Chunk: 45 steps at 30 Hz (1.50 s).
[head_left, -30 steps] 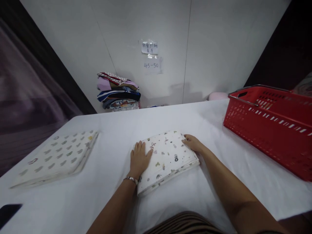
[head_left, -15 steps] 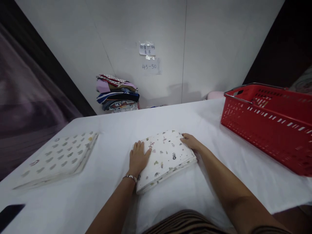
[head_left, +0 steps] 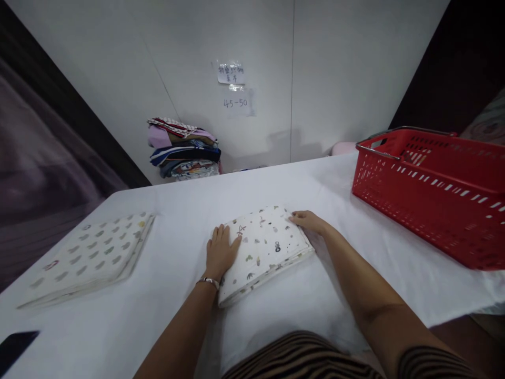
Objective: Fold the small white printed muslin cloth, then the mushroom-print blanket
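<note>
A folded white cloth (head_left: 264,247) with small printed plants and figures lies flat in front of me, its layers showing along the near edge. My left hand (head_left: 221,252), a bracelet at its wrist, rests on the cloth's left side with the fingers stretched out. At the far right corner, my right hand (head_left: 310,221) has its thumb on the cloth and its fingers closed around the edge; the undersides of those fingers are hidden. Another folded white cloth (head_left: 94,250) with grey spots lies to the left, apart from both hands.
A red plastic basket (head_left: 426,205) with metal handles stands on the right of the white-covered table (head_left: 177,205). Behind the table is a pile of folded fabrics (head_left: 185,150). Paper signs (head_left: 236,101) hang on the wall. A dark flat object (head_left: 18,345) lies at the near left corner.
The whole view has shifted slightly. Both hands stay at the same sides of the folded cloth, and the right thumb and fingers are closer together at its corner.
</note>
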{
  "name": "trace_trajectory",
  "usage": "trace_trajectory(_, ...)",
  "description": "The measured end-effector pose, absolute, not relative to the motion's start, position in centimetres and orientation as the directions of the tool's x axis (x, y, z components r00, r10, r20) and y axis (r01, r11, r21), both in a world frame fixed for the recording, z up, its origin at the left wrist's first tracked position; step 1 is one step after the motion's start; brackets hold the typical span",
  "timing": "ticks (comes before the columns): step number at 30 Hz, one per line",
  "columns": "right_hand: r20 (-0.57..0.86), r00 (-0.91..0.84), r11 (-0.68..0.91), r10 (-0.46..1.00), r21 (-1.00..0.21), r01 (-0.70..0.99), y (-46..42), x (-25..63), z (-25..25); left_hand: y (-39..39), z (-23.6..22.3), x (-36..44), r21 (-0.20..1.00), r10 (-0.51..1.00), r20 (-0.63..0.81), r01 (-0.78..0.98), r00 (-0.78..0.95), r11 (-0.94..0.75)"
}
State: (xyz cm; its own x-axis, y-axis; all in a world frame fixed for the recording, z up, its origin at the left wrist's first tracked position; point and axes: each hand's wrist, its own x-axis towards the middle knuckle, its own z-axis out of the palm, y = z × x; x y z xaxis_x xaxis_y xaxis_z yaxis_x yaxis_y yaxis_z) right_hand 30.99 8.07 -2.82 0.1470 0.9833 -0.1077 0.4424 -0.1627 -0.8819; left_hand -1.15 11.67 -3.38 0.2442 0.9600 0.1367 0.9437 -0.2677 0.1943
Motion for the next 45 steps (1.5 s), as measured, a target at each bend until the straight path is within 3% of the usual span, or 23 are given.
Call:
trace_trajectory(4, -0.133, 0.16, -0.201, 0.978, -0.796, 0.57, 7.6, 31.9, -1.2, 11.7, -3.2, -1.1, 0.188, 0.959, 0.142, 0.945, 0.246, -0.27)
trace_trajectory(9, -0.196, 0.091, -0.192, 0.976, -0.595, 0.781, 6.9, 31.9, 0.7, 11.6, -3.0, -1.0, 0.183, 0.964, 0.122, 0.949, 0.238, -0.258)
trace_trajectory(13, -0.281, 0.054, -0.189, 0.958, -0.479, 0.857, 6.3, 30.8, 1.1, 11.7, -3.2, -1.0, 0.183, 0.961, 0.126, 0.946, 0.245, -0.266)
trace_trajectory(17, -0.272, 0.095, -0.205, 0.958, -0.411, 0.888, 5.8, 30.1, 0.8, 11.7, -3.3, -1.0, 0.177, 0.958, 0.143, 0.946, 0.248, -0.271)
trace_trajectory(23, -0.218, 0.142, -0.225, 0.966, -0.427, 0.876, 5.3, 29.8, 0.1, 11.7, -3.3, -1.0, 0.182, 0.956, 0.156, 0.944, 0.25, -0.276)
trace_trajectory(31, -0.127, 0.214, -0.246, 0.968, -0.617, 0.747, 4.1, 30.1, -0.4, 11.8, -3.1, -1.0, 0.237, 0.957, 0.148, 0.931, 0.249, -0.278)
trace_trajectory(37, -0.137, 0.237, -0.264, 0.962, -0.693, 0.671, 3.5, 30.6, -1.5, 12.6, -2.6, -2.0, 0.407, 0.972, 0.059, 0.883, 0.228, -0.233)
trace_trajectory(45, -0.128, 0.251, -0.269, 0.96, -0.68, 0.683, 3.2, 30.4, -1.3, 8.8, -2.3, -4.1, 0.6, 0.986, 0.148, 0.785, 0.082, -0.155)
